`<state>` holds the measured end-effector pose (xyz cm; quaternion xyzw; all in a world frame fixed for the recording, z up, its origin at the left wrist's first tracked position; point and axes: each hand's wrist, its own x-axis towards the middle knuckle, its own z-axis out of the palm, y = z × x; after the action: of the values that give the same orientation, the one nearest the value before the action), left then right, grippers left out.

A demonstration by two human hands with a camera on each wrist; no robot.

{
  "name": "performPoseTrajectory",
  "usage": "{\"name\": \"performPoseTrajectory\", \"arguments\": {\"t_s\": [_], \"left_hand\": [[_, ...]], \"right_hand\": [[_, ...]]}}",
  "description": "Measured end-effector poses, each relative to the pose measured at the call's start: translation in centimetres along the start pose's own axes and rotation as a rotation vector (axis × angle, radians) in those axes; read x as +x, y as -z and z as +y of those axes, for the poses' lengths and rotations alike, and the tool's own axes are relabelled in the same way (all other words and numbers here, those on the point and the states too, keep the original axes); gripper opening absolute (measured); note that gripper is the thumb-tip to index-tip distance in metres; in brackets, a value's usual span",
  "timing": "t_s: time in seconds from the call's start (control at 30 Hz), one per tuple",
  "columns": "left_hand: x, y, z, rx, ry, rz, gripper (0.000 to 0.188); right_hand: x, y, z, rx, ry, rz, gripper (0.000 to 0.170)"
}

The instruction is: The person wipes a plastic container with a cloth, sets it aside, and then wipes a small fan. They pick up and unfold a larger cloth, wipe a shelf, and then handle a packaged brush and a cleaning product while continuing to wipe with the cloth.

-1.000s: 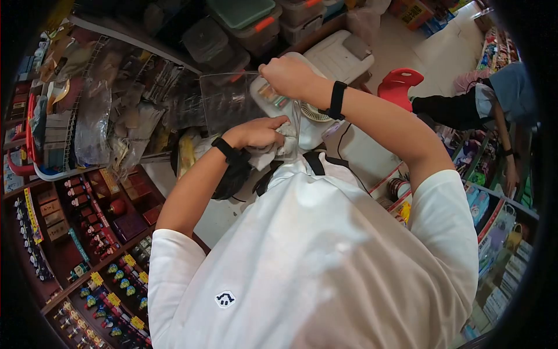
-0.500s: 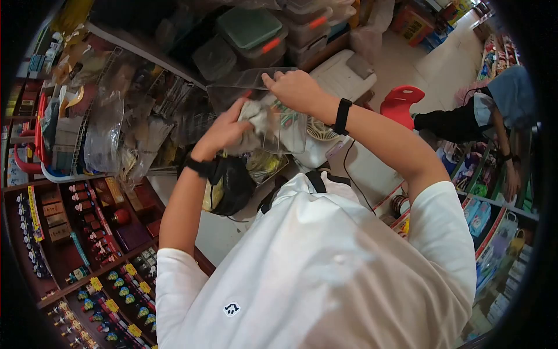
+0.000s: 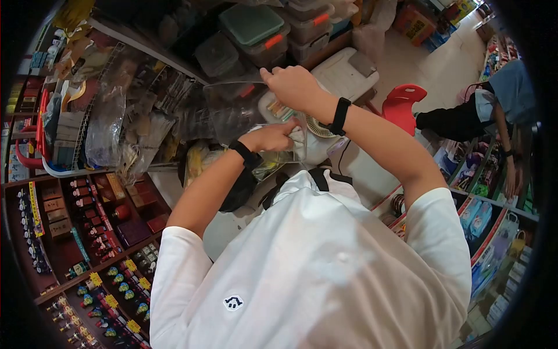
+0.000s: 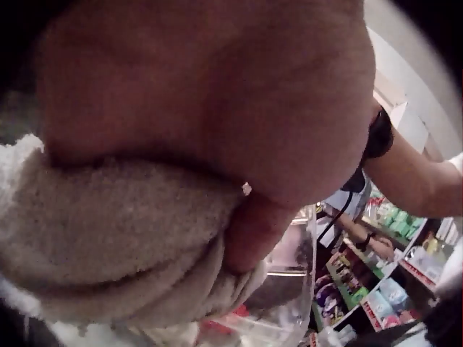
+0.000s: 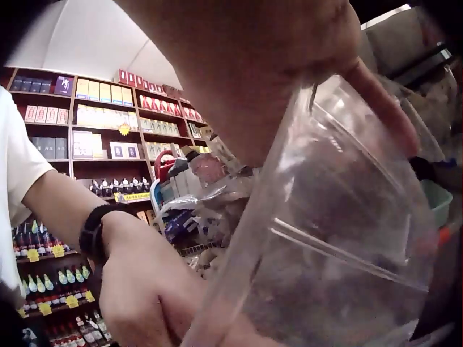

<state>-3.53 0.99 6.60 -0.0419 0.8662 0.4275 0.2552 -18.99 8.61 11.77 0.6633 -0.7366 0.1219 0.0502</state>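
Note:
A clear plastic container is held up in front of the body. The right hand grips its upper rim; in the right wrist view the thumb lies along the container's wall. Lower down, the left hand holds a pale cloth against the container near its right edge. The left wrist view shows the grey-white cloth bunched under the palm, with a finger curled over it. Most of the left fingers are hidden there.
Lidded boxes are stacked beyond the container. A white fan and a red stool stand to the right, with another person farther right. A black bag lies below the left wrist; shelves of goods fill the left.
The left hand and cloth have moved right and down across the container from half a second ago. The right hand keeps its grip, and the container has tilted slightly.

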Motion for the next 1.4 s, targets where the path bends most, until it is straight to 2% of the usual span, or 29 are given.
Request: {"name": "performPoseTrajectory", "arguments": {"t_s": [0.07, 0.1, 0.13, 0.2, 0.23, 0.27, 0.33, 0.4, 0.43, 0.47, 0.53, 0.57, 0.6, 0.63, 0.67, 0.7, 0.73, 0.77, 0.8, 0.87, 0.9, 0.97, 1.07, 1.23, 1.3, 1.33, 1.4], "left_hand": [[-0.8, -0.7, 0.3, 0.048, 0.082, -0.08, 0.058], [-2.2, -0.2, 0.9, 0.004, 0.045, -0.101, 0.056], [-3.3, 0.3, 1.1, -0.003, 0.047, -0.095, 0.056], [-5.6, 1.1, 1.4, 0.083, 0.106, -0.111, 0.056], [-7.5, 2.5, 3.5, 0.039, 0.138, -0.135, 0.054], [-8.5, 2.4, 2.8, 0.03, 0.143, -0.129, 0.054], [-11.1, 2.4, 0.8, -0.339, 0.095, -0.079, 0.052], [-13.6, 2.7, -0.5, -0.604, 0.098, -0.037, 0.051], [-14.7, 2.0, -2.8, -0.812, 0.046, 0.057, 0.051], [-16.0, 1.6, -4.9, -0.834, 0.012, 0.181, 0.052], [-17.7, 0.0, -6.0, -1.283, 0.057, 0.54, 0.052], [-17.6, -1.0, -6.7, -1.431, 0.027, 0.713, 0.057], [-17.1, -1.3, -6.2, -1.445, 0.017, 0.725, 0.057], [-16.1, -1.7, -4.7, -1.362, -0.068, 0.904, 0.058], [-15.1, -2.1, -3.3, -1.267, -0.149, 1.085, 0.06], [-14.5, -2.6, -2.4, -1.122, -0.189, 1.151, 0.064], [-14.4, -2.0, 0.4, -0.856, -0.141, 1.256, 0.066], [-13.7, -2.3, 0.5, -0.768, -0.207, 1.317, 0.07], [-13.6, -1.9, 1.7, -0.599, -0.201, 1.368, 0.072], [-14.0, -1.1, 2.0, -0.34, -0.225, 1.331, 0.073], [-14.6, -0.2, 2.3, -0.34, -0.222, 1.352, 0.073], [-15.7, 1.6, 3.2, -0.041, -0.255, 1.284, 0.071], [-16.2, 4.3, 1.8, -0.051, -0.203, 1.238, 0.071], [-15.6, 8.8, -4.8, -0.105, -0.153, 1.272, 0.07], [-15.7, 9.7, -5.4, -0.37, -0.184, 1.137, 0.069], [-15.7, 9.3, -5.2, -0.379, -0.187, 1.136, 0.069], [-16.0, 8.0, -3.8, -0.155, -0.185, 1.094, 0.069]], "right_hand": [[-0.6, -1.7, 1.0, 0.051, -0.032, 0.013, 0.045], [-1.1, -2.6, 1.6, 0.1, -0.07, 0.029, 0.039], [-1.4, -3.1, 1.9, 0.1, -0.062, 0.025, 0.039], [-1.8, -3.9, 2.5, 0.17, -0.17, 0.055, 0.031], [-1.7, -4.3, 2.7, 0.172, -0.161, 0.049, 0.031], [-1.5, -4.6, 3.0, 0.132, -0.195, 0.114, 0.028], [-1.4, -4.5, 3.8, 0.092, -0.215, 0.179, 0.025], [-1.5, -3.6, 5.4, 0.204, -0.38, 0.271, 0.022], [-2.0, -3.6, 6.4, 0.2, -0.369, 0.271, 0.022], [-2.8, -3.9, 7.2, 0.256, -0.392, 0.322, 0.023], [-3.9, -4.7, 7.5, 0.306, -0.401, 0.367, 0.025], [-4.6, -5.3, 7.1, 0.612, -0.592, 0.288, 0.026], [-5.3, -5.5, 6.4, 0.916, -0.779, 0.192, 0.027], [-5.5, -5.5, 5.3, 0.908, -0.76, 0.177, 0.027], [-5.5, -5.5, 3.9, 1.081, -0.841, 0.15, 0.028], [-5.3, -5.4, 2.6, 1.258, -0.917, 0.118, 0.029], [-5.2, -5.7, 1.8, 1.264, -0.883, 0.103, 0.029], [-5.2, -6.2, 1.2, 1.33, -0.913, 0.111, 0.03], [-5.3, -6.6, 0.6, 1.394, -0.948, 0.113, 0.031], [-5.8, -6.7, -0.3, 1.381, -0.91, 0.089, 0.032], [-6.0, -6.5, -0.6, 1.36, -0.897, 0.087, 0.033], [-6.4, -5.8, -1.3, 1.351, -0.855, 0.062, 0.033], [-7.6, -5.8, -2.0, 1.38, -0.819, 0.054, 0.032], [-9.0, -5.3, -3.4, 1.389, -0.819, -0.034, 0.032], [-9.1, -4.9, -3.8, 1.404, -0.87, -0.05, 0.033], [-9.3, -4.8, -3.9, 1.424, -0.925, -0.061, 0.035], [-9.6, -5.1, -3.7, 1.443, -0.97, -0.052, 0.035]]}}
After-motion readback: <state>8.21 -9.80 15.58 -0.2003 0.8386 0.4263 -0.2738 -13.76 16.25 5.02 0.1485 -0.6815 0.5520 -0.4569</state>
